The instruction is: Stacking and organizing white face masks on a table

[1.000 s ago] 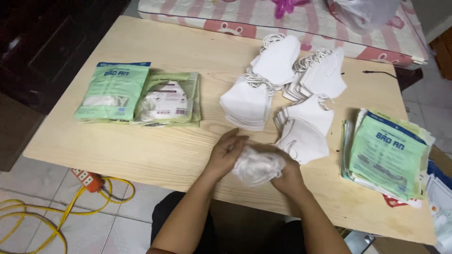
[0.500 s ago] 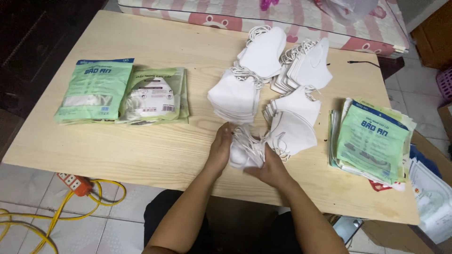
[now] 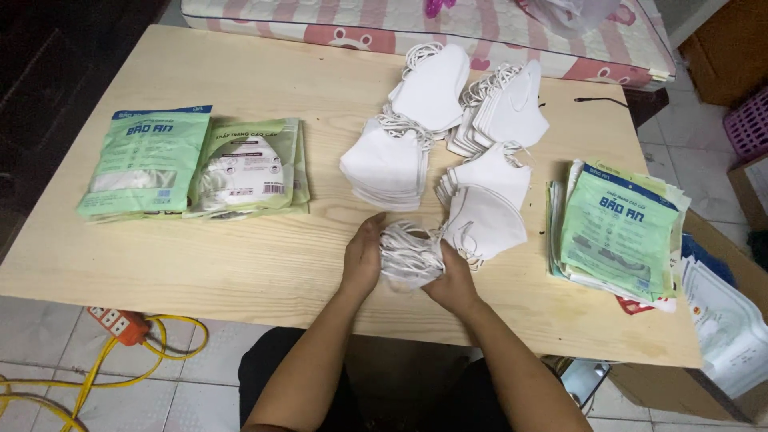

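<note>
My left hand (image 3: 362,258) and my right hand (image 3: 454,280) press from both sides on a small stack of white face masks (image 3: 410,254), ear loops upward, near the front edge of the wooden table (image 3: 264,264). Just beyond my right hand lies a pile of white masks (image 3: 484,216). Further piles of masks sit behind: one in the middle (image 3: 384,164), one at the back (image 3: 432,88) and one at the back right (image 3: 504,112).
Two filled green mask packets (image 3: 148,160) (image 3: 248,168) lie at the table's left. A stack of empty green packets (image 3: 620,232) lies at the right. A mattress with a pink patterned cover (image 3: 448,24) borders the far edge. An orange power strip (image 3: 118,324) and yellow cable lie on the floor.
My hands have squeezed the held masks into a tighter stack with the loops up. The view has shifted slightly; the other piles have not moved.
</note>
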